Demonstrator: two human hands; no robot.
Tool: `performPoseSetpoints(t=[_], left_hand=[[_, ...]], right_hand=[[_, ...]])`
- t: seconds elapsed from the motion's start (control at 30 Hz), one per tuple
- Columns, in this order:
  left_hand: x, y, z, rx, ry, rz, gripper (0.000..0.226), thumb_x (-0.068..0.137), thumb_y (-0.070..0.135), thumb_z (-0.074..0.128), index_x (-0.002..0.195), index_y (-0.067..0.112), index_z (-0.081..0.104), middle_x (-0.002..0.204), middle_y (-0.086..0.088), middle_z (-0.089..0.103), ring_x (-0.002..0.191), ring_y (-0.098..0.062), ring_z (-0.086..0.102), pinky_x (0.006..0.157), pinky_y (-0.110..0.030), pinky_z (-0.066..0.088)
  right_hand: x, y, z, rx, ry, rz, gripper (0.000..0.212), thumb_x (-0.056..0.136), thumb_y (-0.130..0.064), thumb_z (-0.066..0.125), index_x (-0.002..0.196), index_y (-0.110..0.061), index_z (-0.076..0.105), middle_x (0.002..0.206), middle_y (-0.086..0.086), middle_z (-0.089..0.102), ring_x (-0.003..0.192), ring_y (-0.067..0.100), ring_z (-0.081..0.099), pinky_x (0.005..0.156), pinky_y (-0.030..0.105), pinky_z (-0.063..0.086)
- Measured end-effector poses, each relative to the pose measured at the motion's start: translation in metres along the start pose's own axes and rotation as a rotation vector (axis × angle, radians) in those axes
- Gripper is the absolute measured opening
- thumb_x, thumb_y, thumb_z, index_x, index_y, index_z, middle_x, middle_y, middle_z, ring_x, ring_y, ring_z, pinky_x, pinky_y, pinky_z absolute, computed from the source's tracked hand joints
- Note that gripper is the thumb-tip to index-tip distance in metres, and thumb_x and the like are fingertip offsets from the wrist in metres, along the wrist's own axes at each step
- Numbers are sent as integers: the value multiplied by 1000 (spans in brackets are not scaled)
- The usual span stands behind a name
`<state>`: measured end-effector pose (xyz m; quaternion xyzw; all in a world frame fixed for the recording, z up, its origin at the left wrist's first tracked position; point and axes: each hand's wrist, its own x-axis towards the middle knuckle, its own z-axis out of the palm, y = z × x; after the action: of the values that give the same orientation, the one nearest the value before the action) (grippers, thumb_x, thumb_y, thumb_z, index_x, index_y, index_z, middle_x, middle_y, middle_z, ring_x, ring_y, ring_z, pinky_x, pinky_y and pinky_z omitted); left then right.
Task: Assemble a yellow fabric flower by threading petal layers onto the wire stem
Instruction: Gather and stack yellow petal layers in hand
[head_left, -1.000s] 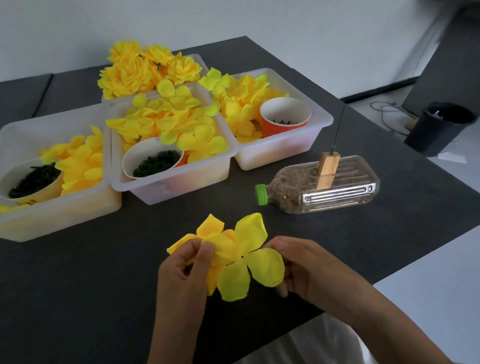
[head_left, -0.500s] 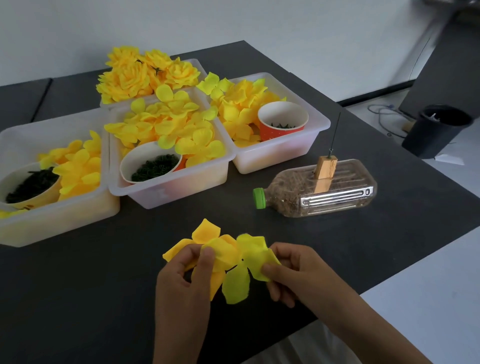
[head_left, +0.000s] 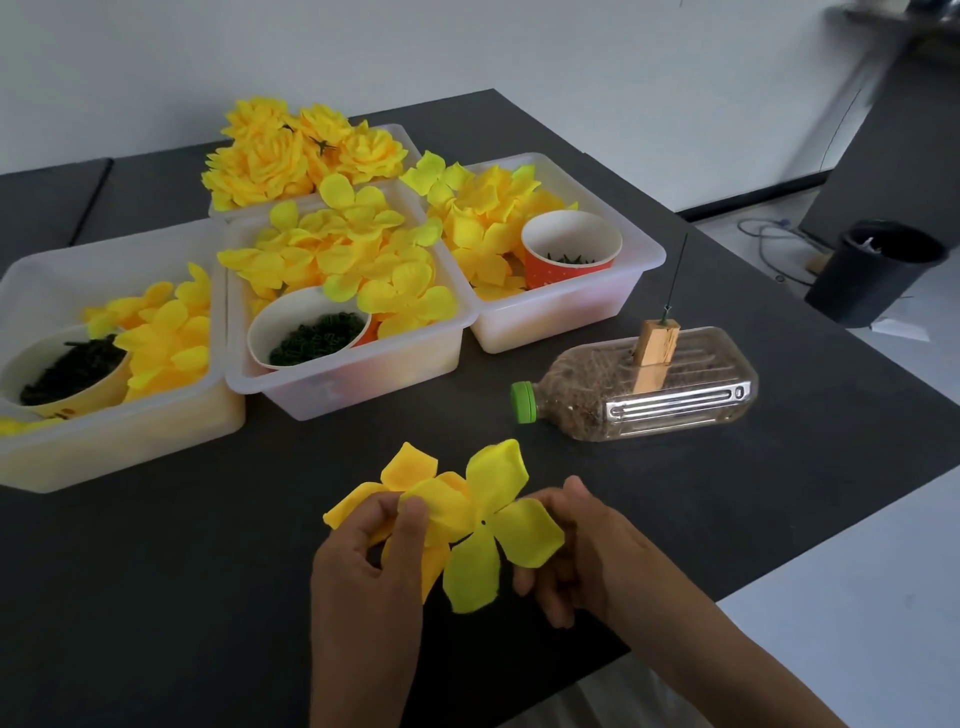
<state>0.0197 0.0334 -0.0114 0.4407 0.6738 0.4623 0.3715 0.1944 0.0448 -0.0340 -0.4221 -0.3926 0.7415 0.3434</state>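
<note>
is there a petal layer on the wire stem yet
No, the wire stem stands bare above the wooden block, while both hands hold the petal layers.

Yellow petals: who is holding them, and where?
Both hands. The left hand pinches the darker petal layers at their left side; the right hand holds the lighter petal layer's right petal.

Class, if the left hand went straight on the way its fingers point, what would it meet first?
Probably the middle bin: the left hand, pinching the petal layers, points up-table toward it, though depth is uncertain.
</note>
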Motion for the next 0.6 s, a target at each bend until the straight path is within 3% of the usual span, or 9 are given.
performPoseSetpoints(t=[0.13, 0.3, 0.37, 0.47, 0.53, 0.6], left_hand=[[1, 1, 0, -4, 3, -15, 16, 92, 30, 56, 78, 29, 63, 81, 8, 59, 76, -12, 54, 60, -27, 37], [3, 2, 1, -6, 5, -42, 20, 93, 28, 56, 74, 27, 63, 74, 1, 56, 70, -16, 51, 61, -29, 37], [5, 7, -1, -49, 34, -54, 32, 96, 22, 51, 67, 35, 59, 69, 5, 53, 67, -14, 48, 62, -26, 36], [15, 14, -10, 25, -30, -26, 55, 100, 15, 39, 72, 59, 57, 80, 13, 49, 71, -8, 46, 65, -14, 34], [19, 12, -16, 74, -56, 0, 44, 100, 15, 40, 83, 51, 57, 82, 11, 49, 69, -4, 44, 57, -12, 29], [18, 8, -19, 62, -8, 56, 31, 95, 12, 50, 83, 38, 62, 72, 1, 54, 56, -11, 47, 52, -18, 31]], right_hand=[[-4, 3, 4, -76, -8, -110, 53, 94, -51, 31, 106, -8, 60, 75, 11, 65, 50, 17, 52, 51, 28, 42], [-3, -4, 12, -244, 56, -201, 35, 100, -29, 35, 89, -3, 55, 61, 10, 60, 41, 16, 45, 44, 24, 36], [1, -13, 11, -299, 52, -188, 31, 101, -24, 36, 83, -7, 55, 57, 8, 59, 39, 15, 44, 42, 22, 34], [14, -43, 6, -357, 54, -189, 34, 104, -23, 37, 81, -11, 59, 59, 7, 59, 41, 15, 44, 43, 21, 36], [33, -78, 3, -370, 104, -222, 34, 104, -22, 37, 81, -11, 59, 59, 7, 58, 44, 15, 45, 45, 22, 38], [62, -116, -1, -204, 216, -204, 28, 102, -17, 39, 81, -8, 56, 55, 5, 55, 44, 14, 44, 42, 21, 38]])
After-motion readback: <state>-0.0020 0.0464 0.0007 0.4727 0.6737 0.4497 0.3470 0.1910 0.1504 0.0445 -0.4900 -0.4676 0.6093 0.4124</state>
